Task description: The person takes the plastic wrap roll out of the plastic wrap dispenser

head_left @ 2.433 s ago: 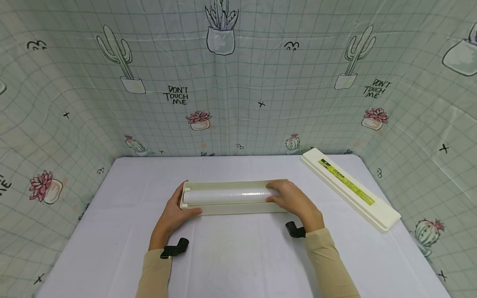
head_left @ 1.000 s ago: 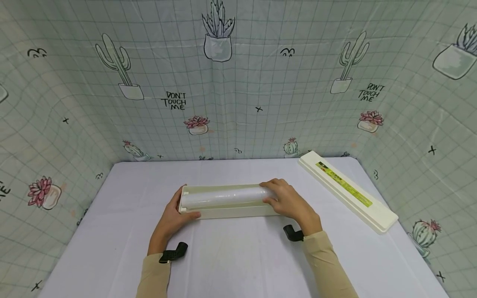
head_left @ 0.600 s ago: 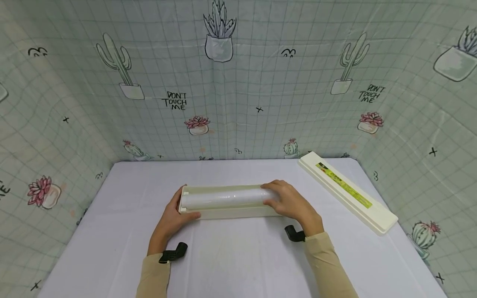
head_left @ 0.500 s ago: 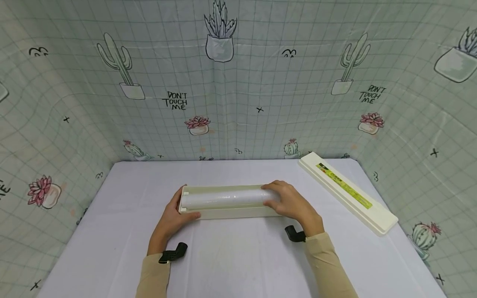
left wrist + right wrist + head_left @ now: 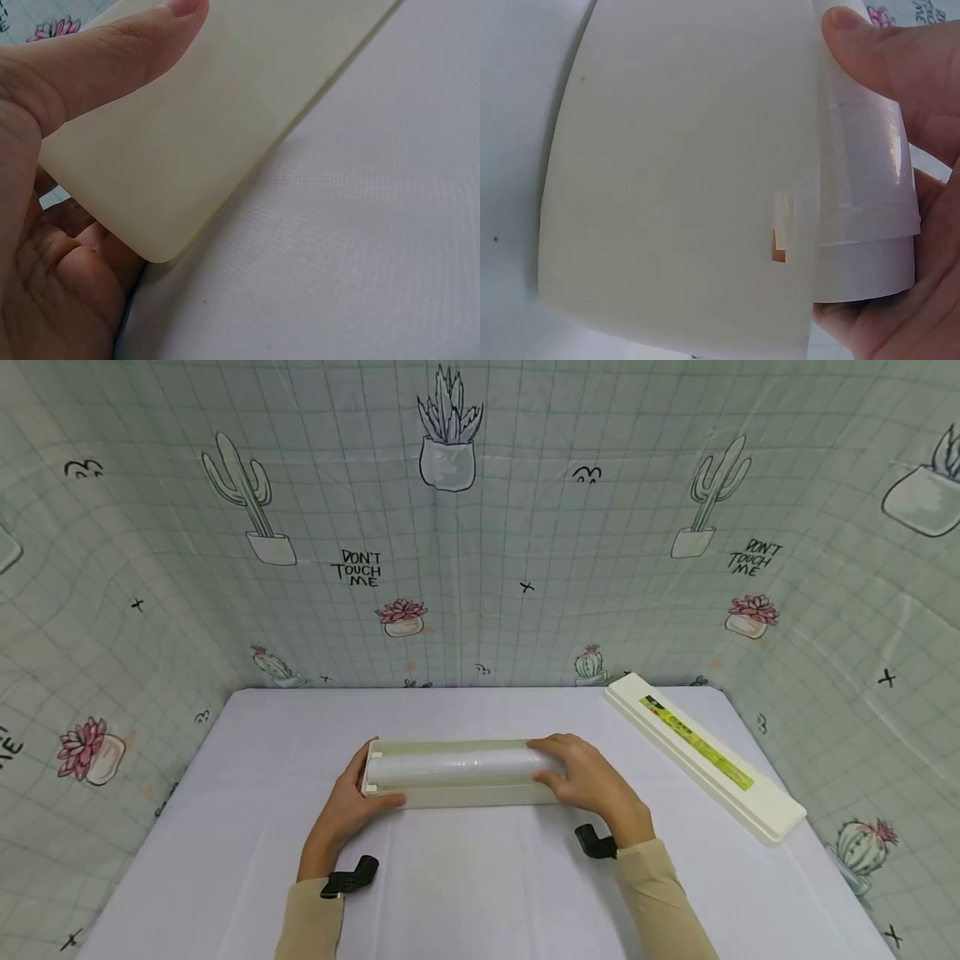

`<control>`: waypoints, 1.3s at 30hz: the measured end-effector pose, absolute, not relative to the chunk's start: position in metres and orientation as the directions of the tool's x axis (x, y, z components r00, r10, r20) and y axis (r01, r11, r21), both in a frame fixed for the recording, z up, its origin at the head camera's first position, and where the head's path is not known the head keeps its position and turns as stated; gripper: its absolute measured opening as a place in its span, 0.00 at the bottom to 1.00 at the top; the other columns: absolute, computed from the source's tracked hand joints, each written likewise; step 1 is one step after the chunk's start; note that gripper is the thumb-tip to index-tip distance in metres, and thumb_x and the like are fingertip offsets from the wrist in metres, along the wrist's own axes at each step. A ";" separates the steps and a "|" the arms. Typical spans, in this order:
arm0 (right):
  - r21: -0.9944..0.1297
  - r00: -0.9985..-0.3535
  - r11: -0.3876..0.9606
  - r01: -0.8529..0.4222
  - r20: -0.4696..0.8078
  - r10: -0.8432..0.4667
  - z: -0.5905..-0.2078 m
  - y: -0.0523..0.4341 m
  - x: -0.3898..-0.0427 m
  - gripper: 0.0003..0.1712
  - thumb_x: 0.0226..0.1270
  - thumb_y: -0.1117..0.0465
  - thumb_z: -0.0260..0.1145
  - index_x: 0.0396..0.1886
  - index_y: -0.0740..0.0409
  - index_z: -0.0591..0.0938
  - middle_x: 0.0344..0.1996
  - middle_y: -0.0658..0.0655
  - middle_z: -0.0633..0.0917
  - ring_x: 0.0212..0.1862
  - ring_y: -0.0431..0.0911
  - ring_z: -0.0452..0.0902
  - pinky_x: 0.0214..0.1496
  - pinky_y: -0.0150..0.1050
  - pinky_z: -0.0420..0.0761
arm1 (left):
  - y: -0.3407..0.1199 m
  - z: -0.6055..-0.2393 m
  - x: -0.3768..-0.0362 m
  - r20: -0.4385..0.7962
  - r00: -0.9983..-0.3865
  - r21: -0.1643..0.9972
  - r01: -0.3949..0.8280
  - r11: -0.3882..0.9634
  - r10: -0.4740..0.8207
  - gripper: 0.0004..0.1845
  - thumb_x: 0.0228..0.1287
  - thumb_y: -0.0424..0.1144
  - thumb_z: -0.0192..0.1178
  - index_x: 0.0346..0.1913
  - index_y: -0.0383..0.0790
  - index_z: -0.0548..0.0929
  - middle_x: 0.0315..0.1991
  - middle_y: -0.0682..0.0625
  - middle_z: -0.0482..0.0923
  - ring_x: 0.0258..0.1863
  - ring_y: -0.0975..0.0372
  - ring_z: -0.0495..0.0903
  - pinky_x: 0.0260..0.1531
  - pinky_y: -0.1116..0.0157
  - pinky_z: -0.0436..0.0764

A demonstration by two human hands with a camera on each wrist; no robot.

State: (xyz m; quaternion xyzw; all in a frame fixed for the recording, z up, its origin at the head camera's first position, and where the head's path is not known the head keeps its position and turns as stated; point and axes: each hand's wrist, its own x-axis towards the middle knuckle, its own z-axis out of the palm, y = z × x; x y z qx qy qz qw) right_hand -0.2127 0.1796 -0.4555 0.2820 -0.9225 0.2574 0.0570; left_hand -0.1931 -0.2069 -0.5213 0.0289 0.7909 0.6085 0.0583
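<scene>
A cream plastic tray [image 5: 457, 796] lies crosswise at the middle of the white table [image 5: 480, 893]. A roll of clear cling film [image 5: 457, 768] lies in it. My left hand [image 5: 352, 793] grips the tray's left end [image 5: 180, 150], thumb on the front wall. My right hand [image 5: 581, 777] is curled over the roll's right end [image 5: 862, 195], thumb on the film, with the tray's right end [image 5: 682, 187] beside it.
A long cream lid [image 5: 701, 756] with a green and yellow label lies slantwise at the table's back right corner. Cactus-print sheeting [image 5: 480, 543] walls the table at the back and both sides. Bare tabletop lies in front of the tray.
The hands keep their holds on the tray and roll. The roll's right end has sunk slightly into the tray. The head view has shifted a little.
</scene>
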 end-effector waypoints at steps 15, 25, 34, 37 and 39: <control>-0.438 -0.849 0.728 -0.527 0.250 -0.465 -0.466 0.177 -0.205 0.26 0.65 0.59 0.75 0.62 0.57 0.84 0.55 0.57 0.86 0.57 0.55 0.81 0.59 0.54 0.80 | -0.209 -0.528 -0.186 -0.059 -0.993 0.967 -0.031 0.255 0.101 0.62 0.51 0.36 0.81 0.84 0.48 0.51 0.72 0.44 0.69 0.59 0.57 0.74 0.55 0.67 0.76; -0.411 -0.822 0.713 -0.569 0.299 -0.484 -0.458 0.177 -0.211 0.25 0.63 0.62 0.76 0.60 0.59 0.85 0.54 0.58 0.87 0.55 0.56 0.82 0.57 0.54 0.80 | -0.207 -0.522 -0.192 -0.045 -0.992 0.974 -0.017 0.225 0.120 0.62 0.52 0.35 0.81 0.84 0.49 0.50 0.71 0.43 0.69 0.58 0.57 0.74 0.55 0.67 0.77; -0.440 -0.832 0.707 -0.554 0.273 -0.482 -0.458 0.180 -0.212 0.25 0.64 0.61 0.76 0.61 0.60 0.84 0.54 0.59 0.87 0.55 0.56 0.82 0.57 0.55 0.80 | -0.206 -0.522 -0.192 -0.050 -0.993 0.965 -0.020 0.261 0.108 0.62 0.51 0.36 0.81 0.84 0.48 0.50 0.72 0.43 0.68 0.59 0.56 0.74 0.55 0.65 0.77; -0.439 -0.827 0.701 -0.562 0.277 -0.489 -0.461 0.179 -0.212 0.25 0.63 0.62 0.76 0.60 0.60 0.84 0.53 0.59 0.87 0.54 0.56 0.82 0.57 0.55 0.80 | -0.208 -0.524 -0.190 -0.054 -0.993 0.967 -0.024 0.255 0.109 0.62 0.52 0.37 0.81 0.84 0.48 0.50 0.72 0.43 0.68 0.59 0.56 0.74 0.55 0.65 0.77; -0.435 -0.821 0.696 -0.571 0.293 -0.490 -0.463 0.178 -0.213 0.25 0.62 0.63 0.77 0.60 0.61 0.84 0.53 0.59 0.88 0.54 0.56 0.82 0.57 0.55 0.80 | -0.208 -0.525 -0.190 -0.044 -0.993 0.967 -0.014 0.253 0.113 0.62 0.52 0.37 0.80 0.84 0.48 0.49 0.72 0.43 0.68 0.59 0.56 0.74 0.56 0.65 0.77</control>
